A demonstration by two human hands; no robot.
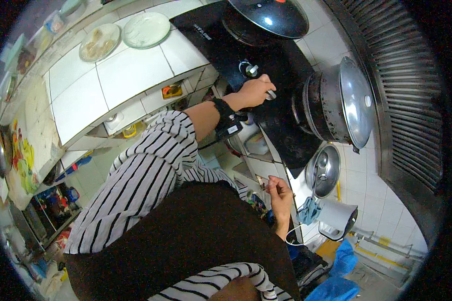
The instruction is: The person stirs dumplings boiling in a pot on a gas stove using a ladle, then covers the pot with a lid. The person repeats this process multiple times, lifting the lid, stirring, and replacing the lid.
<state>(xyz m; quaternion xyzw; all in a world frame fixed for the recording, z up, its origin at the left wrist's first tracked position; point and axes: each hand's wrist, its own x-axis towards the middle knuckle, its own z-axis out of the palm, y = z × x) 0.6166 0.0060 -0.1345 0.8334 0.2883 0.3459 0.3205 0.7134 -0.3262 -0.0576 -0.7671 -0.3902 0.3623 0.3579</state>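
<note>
My left hand (254, 91) reaches over the black gas cooktop (245, 86), its fingers closed around a silver control knob (271, 95). Another silver knob (251, 70) sits just above that hand, and a black band circles the wrist. On the near burner stands a dark, scorched pot (327, 105) under a domed metal lid (356, 105). A black pan with a glass lid (273, 17) occupies the far burner. My right hand (280, 197) hovers beside the counter's front edge, below the cooktop corner. Its fingers are loosely bent, and nothing shows in it.
Two plates, one with pale food (100, 43) and one dusted white (147, 31), rest on the white tiled counter (130, 82). A metal bowl with a ladle (324, 171), a blue-grey cloth (309, 210) and an electric kettle (337, 218) stand right. The slatted range hood (406, 94) overhangs.
</note>
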